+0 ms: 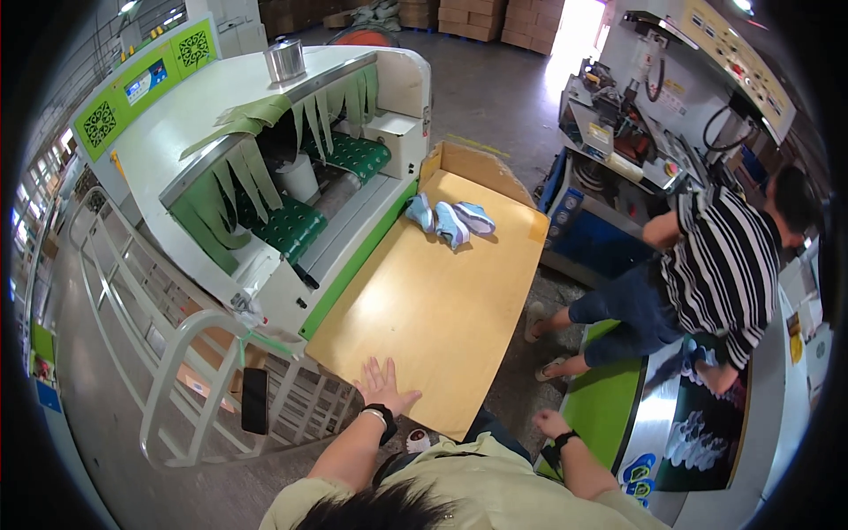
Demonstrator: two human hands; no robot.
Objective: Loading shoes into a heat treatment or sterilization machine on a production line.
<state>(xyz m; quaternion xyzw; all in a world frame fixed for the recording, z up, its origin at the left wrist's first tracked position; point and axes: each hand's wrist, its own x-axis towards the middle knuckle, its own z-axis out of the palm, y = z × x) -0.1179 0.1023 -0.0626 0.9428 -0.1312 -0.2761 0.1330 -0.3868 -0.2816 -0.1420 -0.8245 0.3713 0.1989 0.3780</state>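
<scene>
My left hand lies flat on the near left corner of a light wooden table, its fingers spread and nothing held. A dark band circles that wrist. To the right of the table my right hand hangs beside a green-edged bench, its fingers loosely curled with no object seen in them. Toward the far end of the tabletop sits a small group of blue and lavender sneakers, well beyond both hands.
A white machine with green strip curtains and a green belt borders the table's left. White metal railings stand lower left, a black phone on them. At right, a person in a striped shirt reaches toward pale shoes on a dark surface.
</scene>
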